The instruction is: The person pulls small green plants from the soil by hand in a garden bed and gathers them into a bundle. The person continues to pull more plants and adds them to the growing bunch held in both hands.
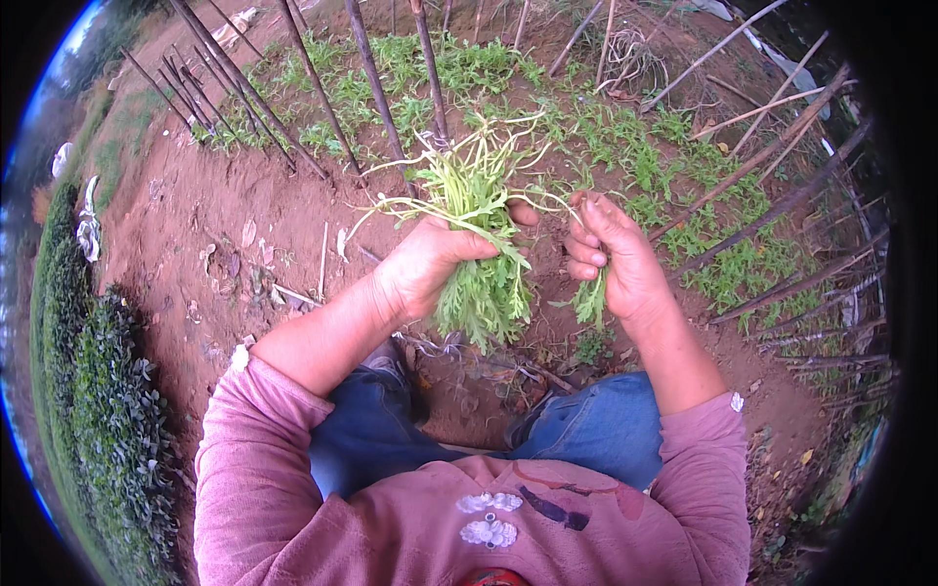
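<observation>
My left hand (429,264) is wrapped around a thick bunch of leafy greens (484,300) with lobed leaves. The leaves hang down below the fist, while the pale stems spread out above it. To the right, my right hand (612,249) pinches a small sprig of the same greens (590,300), its leaves showing under the fingers. A thin pale stem (542,196) stretches between the bunch and the right fingertips; whether it belongs to the bunch or to the sprig I cannot tell. Both hands are raised in front of my knees, above bare soil.
A bed of low greens (476,69) grows ahead and to the right. Wooden stakes (374,88) stand before it, and more poles (769,212) lean at the right. Clipped hedge-like shrubs (121,432) line the left. Dry leaves and sticks (297,295) litter the reddish soil.
</observation>
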Tool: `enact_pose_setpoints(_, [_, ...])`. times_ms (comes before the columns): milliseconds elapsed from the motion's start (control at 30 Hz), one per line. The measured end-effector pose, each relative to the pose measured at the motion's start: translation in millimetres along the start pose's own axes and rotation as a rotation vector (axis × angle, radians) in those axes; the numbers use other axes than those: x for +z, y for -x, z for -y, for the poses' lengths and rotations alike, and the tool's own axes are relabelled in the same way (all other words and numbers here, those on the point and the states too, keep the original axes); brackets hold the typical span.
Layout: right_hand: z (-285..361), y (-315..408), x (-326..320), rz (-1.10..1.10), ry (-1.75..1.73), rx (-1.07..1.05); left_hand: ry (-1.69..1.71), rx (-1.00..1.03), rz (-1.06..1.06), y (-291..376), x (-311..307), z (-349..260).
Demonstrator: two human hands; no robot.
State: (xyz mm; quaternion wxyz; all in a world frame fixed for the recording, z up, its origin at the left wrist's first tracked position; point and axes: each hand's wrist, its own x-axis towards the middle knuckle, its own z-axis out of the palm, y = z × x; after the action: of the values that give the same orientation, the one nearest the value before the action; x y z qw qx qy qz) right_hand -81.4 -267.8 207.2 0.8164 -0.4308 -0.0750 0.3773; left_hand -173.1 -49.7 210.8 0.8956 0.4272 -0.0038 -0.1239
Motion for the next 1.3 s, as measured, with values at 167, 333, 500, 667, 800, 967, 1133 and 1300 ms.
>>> enact_pose_setpoints(167, [-9.1,4.6,7.2,-0.154,0.386,0.092,0.031,-0.043,0.002,0.2,-0.5,2.9])
enact_pose_setpoints(333, [-21.1,8.5,24.2,-0.081,0.232,0.017,-0.031,0.003,-0.213,-1.3,3.3,14.7])
enact_pose_setpoints(500, [-24.4,3.7,32.9,-0.118,0.077,-0.053,-0.170,-0.044,-0.319,4.3,5.0,22.1])
enact_pose_setpoints(667, [-25.9,2.2,27.9,-0.166,0.014,-0.058,-0.171,-0.083,-0.290,4.9,6.7,26.3])
enact_pose_setpoints(800, [-20.8,-0.6,20.5,-0.150,-0.078,-0.122,-0.187,-0.092,-0.248,3.0,7.5,24.4])
enact_pose_setpoints(967, [-12.1,0.0,13.3,-0.176,-0.117,-0.195,-0.302,-0.123,-0.095,3.2,11.8,22.7])
enact_pose_setpoints(1133, [9.3,3.5,5.7,-0.132,-0.124,-0.369,-0.339,-0.221,-0.087,4.0,10.6,22.2])
enact_pose_setpoints(1300, [31.5,13.9,-11.1,-0.196,-0.092,-0.398,-0.290,-0.197,-0.193,2.9,4.9,21.2])
